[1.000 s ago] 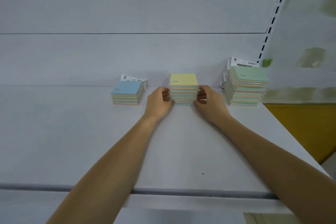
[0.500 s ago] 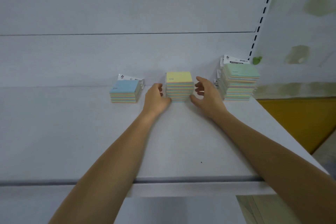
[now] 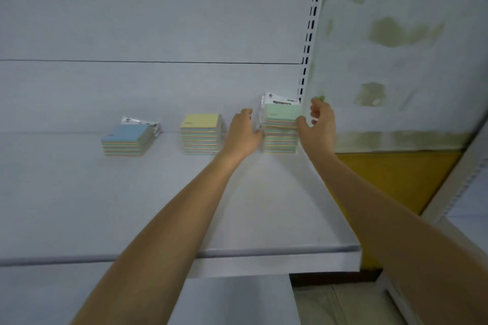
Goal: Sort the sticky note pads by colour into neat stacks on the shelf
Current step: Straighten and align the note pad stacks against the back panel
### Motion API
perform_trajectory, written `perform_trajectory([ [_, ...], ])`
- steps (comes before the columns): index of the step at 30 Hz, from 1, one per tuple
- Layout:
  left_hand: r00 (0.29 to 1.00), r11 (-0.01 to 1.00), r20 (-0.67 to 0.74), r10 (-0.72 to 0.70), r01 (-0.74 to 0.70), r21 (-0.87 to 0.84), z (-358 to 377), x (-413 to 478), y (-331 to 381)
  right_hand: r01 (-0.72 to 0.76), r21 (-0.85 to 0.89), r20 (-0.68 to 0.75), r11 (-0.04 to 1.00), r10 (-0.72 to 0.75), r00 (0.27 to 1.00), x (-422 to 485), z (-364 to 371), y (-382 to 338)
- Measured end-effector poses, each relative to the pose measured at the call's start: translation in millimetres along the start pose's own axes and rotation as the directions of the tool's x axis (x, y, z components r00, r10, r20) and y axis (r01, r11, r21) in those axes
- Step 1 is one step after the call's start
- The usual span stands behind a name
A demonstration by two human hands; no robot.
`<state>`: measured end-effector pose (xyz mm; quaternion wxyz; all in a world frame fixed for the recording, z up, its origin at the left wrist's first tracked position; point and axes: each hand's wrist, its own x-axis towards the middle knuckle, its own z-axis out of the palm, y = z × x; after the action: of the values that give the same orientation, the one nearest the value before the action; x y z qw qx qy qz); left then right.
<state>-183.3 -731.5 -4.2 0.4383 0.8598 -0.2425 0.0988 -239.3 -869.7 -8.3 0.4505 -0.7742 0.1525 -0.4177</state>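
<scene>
Green-topped stack (image 3: 281, 116) between hands (image 3: 244, 134) (image 3: 320, 124)

Light soft, even and cool-toned, source out of view; white shelf (image 3: 79, 206) and back panel (image 3: 158, 21) moderately bright with no glare, one faint pale shadow just right of the yellow-topped stack (image 3: 200, 134), forearms (image 3: 163, 232) darker on their undersides. Whole frame slightly soft, print on the pad wrappers (image 3: 280, 99) unreadable; left hand (image 3: 244, 132) and right hand (image 3: 318, 124) a little smeared at the fingertips, the shelf's front right corner blurred likewise. Wide-angle bend strong toward the edges: slotted upright (image 3: 313, 21) leans, frame post (image 3: 454, 192) at far right tilts and loses detail.
</scene>
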Motion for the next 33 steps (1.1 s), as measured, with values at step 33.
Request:
perform_trajectory([
  [33,0.983,0.978,0.116,-0.144,0.159,-0.138,43.7,5.2,-27.2,-0.115,-0.206,0.236,0.972,0.164,0.958,-8.5,8.8,46.6],
])
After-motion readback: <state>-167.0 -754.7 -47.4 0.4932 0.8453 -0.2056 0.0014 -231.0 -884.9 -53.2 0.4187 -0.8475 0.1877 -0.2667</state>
